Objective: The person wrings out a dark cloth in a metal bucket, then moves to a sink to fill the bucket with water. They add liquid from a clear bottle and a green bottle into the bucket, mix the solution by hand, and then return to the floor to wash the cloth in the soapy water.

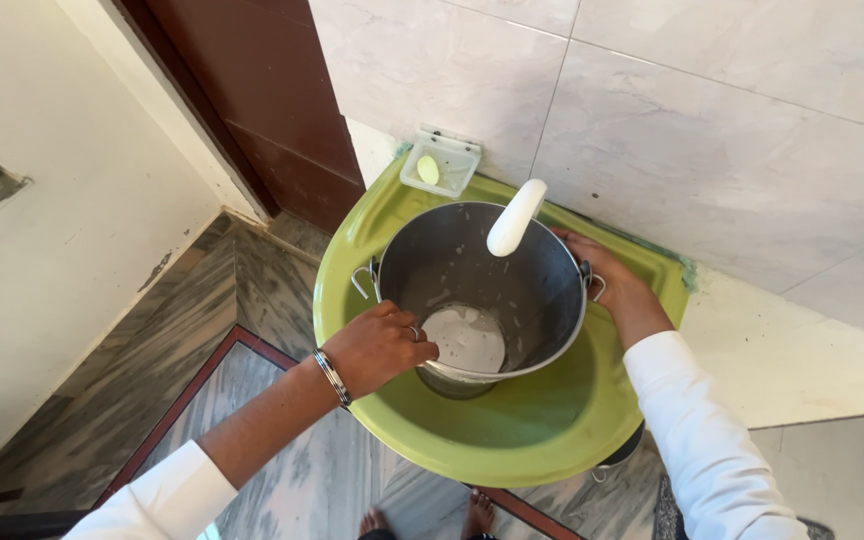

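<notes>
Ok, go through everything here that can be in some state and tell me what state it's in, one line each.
Steel pot: tilted in the basin, whitish liquid pooled at the bottom, inner walls streaked.
Green washbasin: holds the pot, no standing water visible.
White tap: over the pot, no water running.
Soap dish: holds a small pale soap piece.
Left hand: gripping the pot's near rim.
Right hand: holding the pot's far side by its handle.

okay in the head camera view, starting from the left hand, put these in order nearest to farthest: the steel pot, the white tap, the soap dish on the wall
1. The steel pot: the left hand has its grip on the near rim, in the green basin.
2. The white tap: above the pot's far side, towards the wall.
3. The soap dish: farthest, on the tiled wall behind the basin's rim.
</notes>
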